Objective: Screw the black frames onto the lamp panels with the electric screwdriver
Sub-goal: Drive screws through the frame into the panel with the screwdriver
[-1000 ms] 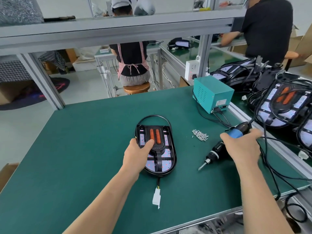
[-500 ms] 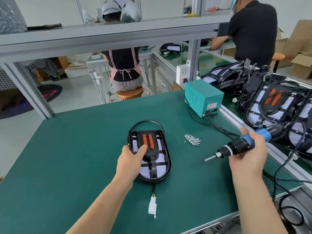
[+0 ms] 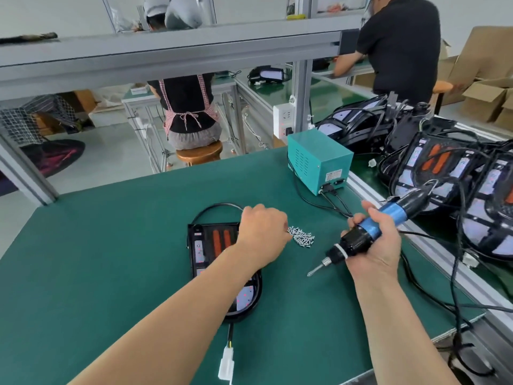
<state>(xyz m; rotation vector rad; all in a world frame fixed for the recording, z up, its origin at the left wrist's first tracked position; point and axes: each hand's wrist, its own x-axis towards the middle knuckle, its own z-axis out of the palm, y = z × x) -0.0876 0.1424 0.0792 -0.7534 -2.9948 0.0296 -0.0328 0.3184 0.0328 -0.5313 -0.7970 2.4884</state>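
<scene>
While the green bench point(image 3: 97, 259) shows open mat to the left and along its near edge, its right edge is hemmed by a heap of other lamp panels point(image 3: 444, 176) and looping black cables, with a teal power box point(image 3: 319, 159) at the far right corner. At mid-bench lies the lamp panel point(image 3: 201, 251) being worked, flat, its black frame point(image 3: 211, 227) seated on top and partly hidden under the left forearm. The right hand point(image 3: 380, 251) has a closed grip round the electric screwdriver point(image 3: 394, 212), held off the mat with the bit angled down and left, well apart from the panel. The left hand point(image 3: 263, 234) is at the small pile of screws point(image 3: 301, 237) just right of the panel, fingers curled; whether its grip holds a screw cannot be told. This looks like the screw-fetching step. Next, a single screw must go into a frame hole and the bit be brought upright onto it. The screwdriver's cord trails toward the crowded right edge and could snag. A white connector point(image 3: 226, 366) lies near the front edge.
</scene>
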